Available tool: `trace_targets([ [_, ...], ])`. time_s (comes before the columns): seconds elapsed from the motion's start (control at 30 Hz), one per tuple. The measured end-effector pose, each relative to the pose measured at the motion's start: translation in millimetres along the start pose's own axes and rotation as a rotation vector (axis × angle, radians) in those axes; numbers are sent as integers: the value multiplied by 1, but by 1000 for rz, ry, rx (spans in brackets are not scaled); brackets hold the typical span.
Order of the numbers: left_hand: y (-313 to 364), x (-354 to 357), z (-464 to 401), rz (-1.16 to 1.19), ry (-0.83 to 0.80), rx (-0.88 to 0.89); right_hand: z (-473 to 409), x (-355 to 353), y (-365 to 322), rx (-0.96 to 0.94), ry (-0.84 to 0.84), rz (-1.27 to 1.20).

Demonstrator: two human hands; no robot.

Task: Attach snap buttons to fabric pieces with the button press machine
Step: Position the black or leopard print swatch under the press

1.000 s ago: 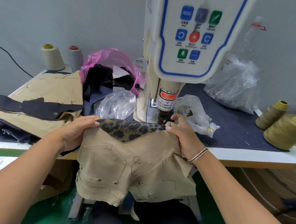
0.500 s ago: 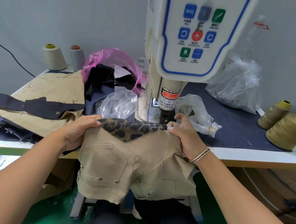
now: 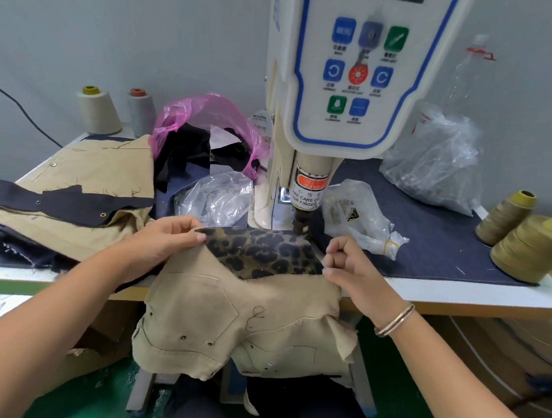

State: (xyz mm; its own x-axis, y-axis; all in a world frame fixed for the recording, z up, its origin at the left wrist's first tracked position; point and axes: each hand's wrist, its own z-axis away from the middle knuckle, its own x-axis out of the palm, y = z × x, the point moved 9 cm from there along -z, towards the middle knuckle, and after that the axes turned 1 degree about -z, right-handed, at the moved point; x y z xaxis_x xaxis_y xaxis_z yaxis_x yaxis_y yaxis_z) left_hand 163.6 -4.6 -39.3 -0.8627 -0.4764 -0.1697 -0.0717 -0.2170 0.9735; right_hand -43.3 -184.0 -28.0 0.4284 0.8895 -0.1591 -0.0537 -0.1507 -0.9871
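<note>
Leopard-trimmed tan fabric piece (image 3: 247, 303) lies just before the press head (image 3: 301, 223); left hand (image 3: 167, 238) pinches its left edge; right hand (image 3: 345, 263), fingers curled, rests at its right edge, grip unclear; slack cloth could skew the snap.

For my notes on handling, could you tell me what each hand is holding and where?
The left hand pinches the fabric piece at its leopard-print edge; the right hand holds its right edge.
</note>
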Motion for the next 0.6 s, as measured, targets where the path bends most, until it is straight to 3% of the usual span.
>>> trace_targets([
  [0.1, 27, 7, -7, -442, 275, 249, 7, -11, -2, 12, -13, 132],
  [0.2, 26, 20, -12, -456, 455, 319, 8, -19, -14, -2, 1, 289],
  [0.3, 17, 17, -15, -432, 528, 311, -4, -64, -48, -183, 370, 563],
  [0.37, 16, 14, -16, -428, 520, 308, -22, -94, -63, -120, 593, 950],
  [0.47, 15, 12, -17, -420, 496, 288, -67, -97, -47, 68, 442, 1483],
  [0.6, 12, 13, -19, -393, 480, 256, -105, -78, -25, 155, 241, 1819],
])
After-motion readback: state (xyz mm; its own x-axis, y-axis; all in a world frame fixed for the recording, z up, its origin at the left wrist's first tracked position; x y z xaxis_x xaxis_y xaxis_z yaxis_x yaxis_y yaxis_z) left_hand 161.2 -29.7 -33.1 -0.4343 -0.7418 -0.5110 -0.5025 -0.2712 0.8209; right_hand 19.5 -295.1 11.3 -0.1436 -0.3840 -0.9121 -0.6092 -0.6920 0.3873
